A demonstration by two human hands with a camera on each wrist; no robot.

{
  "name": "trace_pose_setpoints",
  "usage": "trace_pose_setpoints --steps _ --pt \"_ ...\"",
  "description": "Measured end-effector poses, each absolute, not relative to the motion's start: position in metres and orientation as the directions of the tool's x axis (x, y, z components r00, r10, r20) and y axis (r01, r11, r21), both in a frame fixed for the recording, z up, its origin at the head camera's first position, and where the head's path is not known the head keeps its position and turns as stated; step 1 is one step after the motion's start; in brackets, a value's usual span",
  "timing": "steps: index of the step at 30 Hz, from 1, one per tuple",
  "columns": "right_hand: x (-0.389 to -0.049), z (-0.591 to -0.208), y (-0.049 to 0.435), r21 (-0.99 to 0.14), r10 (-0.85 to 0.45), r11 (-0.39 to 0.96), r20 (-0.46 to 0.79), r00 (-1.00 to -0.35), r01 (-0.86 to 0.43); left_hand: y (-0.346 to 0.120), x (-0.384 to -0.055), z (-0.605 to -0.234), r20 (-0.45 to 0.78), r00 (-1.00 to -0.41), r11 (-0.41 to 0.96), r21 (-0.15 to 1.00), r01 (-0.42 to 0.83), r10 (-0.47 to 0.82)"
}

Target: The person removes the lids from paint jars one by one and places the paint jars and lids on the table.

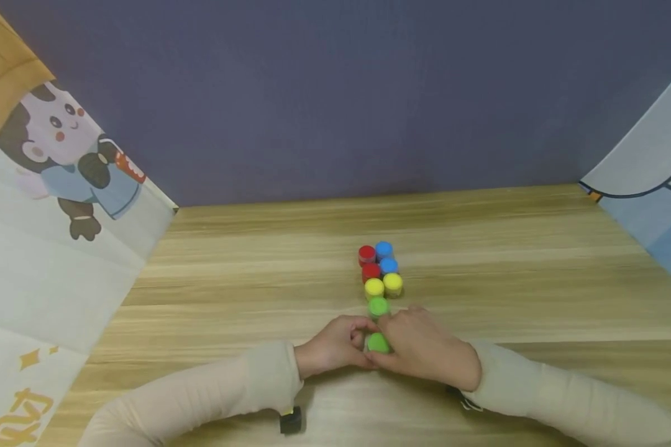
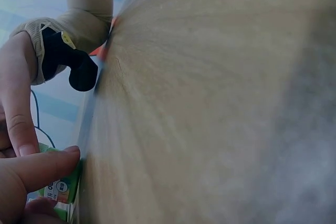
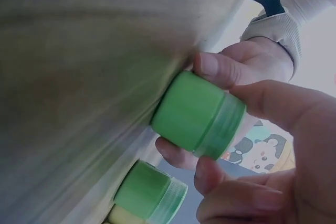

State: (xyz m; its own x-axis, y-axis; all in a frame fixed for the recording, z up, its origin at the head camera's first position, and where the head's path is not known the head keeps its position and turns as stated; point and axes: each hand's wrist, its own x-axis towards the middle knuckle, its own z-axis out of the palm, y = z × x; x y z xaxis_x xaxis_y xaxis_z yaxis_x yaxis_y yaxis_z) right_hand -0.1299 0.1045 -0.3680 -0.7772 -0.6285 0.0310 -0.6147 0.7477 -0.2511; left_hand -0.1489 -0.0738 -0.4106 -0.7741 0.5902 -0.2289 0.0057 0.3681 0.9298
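Observation:
Both hands are at a small green plastic jar point(image 1: 378, 343) standing on the table at the near end of a line of jars. My left hand point(image 1: 335, 344) holds its lower part between thumb and forefinger. From the other side, my right hand point(image 1: 427, 344) pinches the upper rim, as the right wrist view shows. That jar's green lower part point(image 3: 189, 111) meets the tabletop there, its clear band on top. In the left wrist view a printed label point(image 2: 59, 190) shows under the left thumb. Just beyond stands a second green jar point(image 1: 378, 307), close to the right fingers.
Further back, two yellow jars point(image 1: 374, 288), two red jars point(image 1: 366, 254) and two blue jars point(image 1: 384, 250) stand in two columns. The wooden tabletop point(image 1: 246, 273) ends at a dark back panel point(image 1: 335, 105). Printed panels point(image 1: 117, 273) flank it left and right.

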Motion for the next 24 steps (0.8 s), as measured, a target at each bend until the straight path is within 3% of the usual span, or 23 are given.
trace_pose_setpoints --steps 24 --pt "-0.1391 -0.3675 0.1126 -0.300 -0.772 0.607 0.000 -0.636 -0.736 -0.0732 -0.1488 -0.4090 -0.262 -0.753 0.378 0.925 -0.018 0.603"
